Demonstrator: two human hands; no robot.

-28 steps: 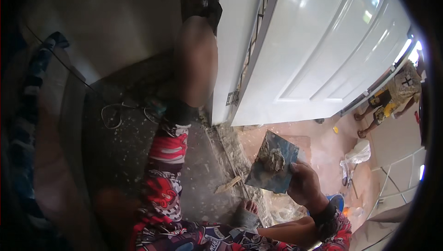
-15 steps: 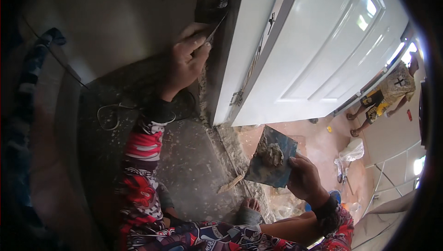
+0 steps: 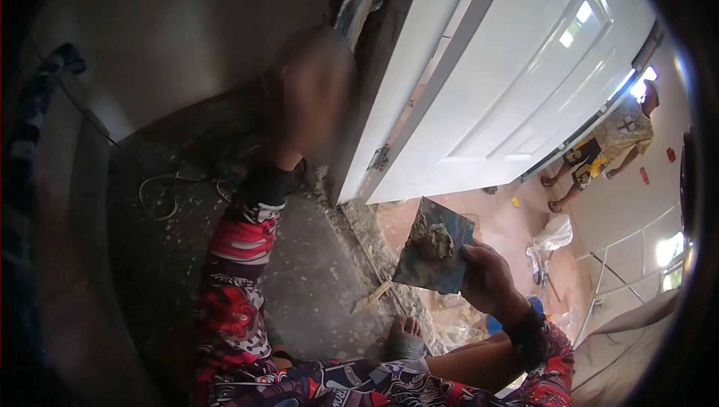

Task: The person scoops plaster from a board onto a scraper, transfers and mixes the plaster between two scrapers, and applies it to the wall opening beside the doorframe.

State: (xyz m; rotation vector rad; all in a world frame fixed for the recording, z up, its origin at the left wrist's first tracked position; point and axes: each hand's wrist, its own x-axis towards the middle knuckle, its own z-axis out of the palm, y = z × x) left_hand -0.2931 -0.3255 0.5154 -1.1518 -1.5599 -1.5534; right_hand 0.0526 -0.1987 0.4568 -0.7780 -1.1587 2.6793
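Dim wall [image 3: 187, 32] behind left grip [image 3: 318, 85], too blurred to tell closure; blade [image 3: 353, 16] just beyond. Right grip [image 3: 490, 280] clamps board [image 3: 454, 261] of mortar [image 3: 432, 242]. Likely plastering; next needs firm pressing.

1. Patterned garment [image 3: 329, 383], lower edge: pale printed lettering stands among badge-like shapes.
2. Left sleeve [image 3: 234, 310]: a red, white and black graphic print, too busy to read.
3. Co-worker's tan shirt [image 3: 628, 130]: a dark cross-shaped mark.
4. Red patches [image 3: 671, 155] on the wall: too small to read.
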